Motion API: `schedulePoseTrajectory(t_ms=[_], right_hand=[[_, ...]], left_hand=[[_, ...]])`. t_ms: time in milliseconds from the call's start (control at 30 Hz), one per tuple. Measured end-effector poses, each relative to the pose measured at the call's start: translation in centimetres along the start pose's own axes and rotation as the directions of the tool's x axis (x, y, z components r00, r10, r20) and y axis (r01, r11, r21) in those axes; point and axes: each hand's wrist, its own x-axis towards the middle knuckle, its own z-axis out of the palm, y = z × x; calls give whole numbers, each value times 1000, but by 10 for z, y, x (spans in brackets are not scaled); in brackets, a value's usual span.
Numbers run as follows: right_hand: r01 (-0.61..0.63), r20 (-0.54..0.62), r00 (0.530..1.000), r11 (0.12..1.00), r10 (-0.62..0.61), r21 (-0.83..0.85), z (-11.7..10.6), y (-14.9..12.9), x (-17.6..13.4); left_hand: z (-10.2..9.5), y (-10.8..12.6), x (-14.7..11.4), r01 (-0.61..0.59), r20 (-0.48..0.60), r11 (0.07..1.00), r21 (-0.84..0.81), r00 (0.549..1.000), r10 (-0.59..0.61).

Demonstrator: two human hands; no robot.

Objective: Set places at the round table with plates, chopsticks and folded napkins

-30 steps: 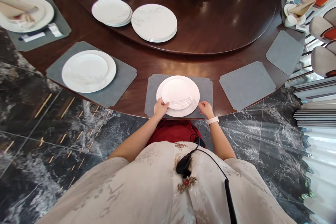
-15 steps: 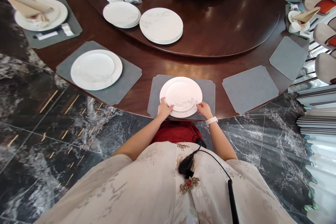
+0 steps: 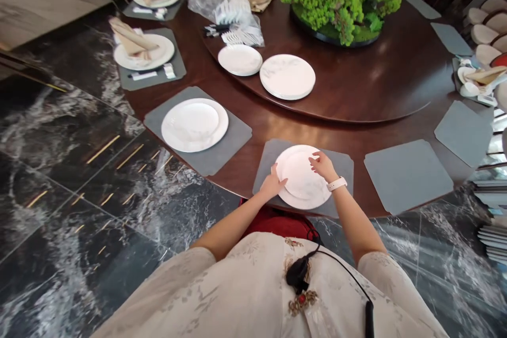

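Note:
In front of me a small white plate (image 3: 301,175) sits on a larger white plate (image 3: 307,206), which lies on a grey placemat (image 3: 344,169). My left hand (image 3: 272,184) is closed on the left edge of the plates, its thumb reaching over the rim. Raised over the right upper part of the small plate is my right hand (image 3: 322,166), fingers curved and apart, with nothing visible in it. Its wrist bears a pale band.
Two stacks of white plates (image 3: 287,76) stand on the turntable (image 3: 356,95), beside bagged cutlery (image 3: 237,24) and a green plant arrangement (image 3: 340,2). To my left is a placemat with two stacked plates (image 3: 194,124); a bare placemat (image 3: 407,175) lies right.
My right hand has lifted from the plates' lower right edge and moved up over the small plate. The left hand remains at the left edge. The camera view has shifted.

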Motion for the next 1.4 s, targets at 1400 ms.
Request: schedulePoseTrajectory(t_ms=[1400], right_hand=[[-457,-367,888,601,275,-655,-58,-49,194]], left_hand=[[-380,184,481,3,-274,933,359,956,102]])
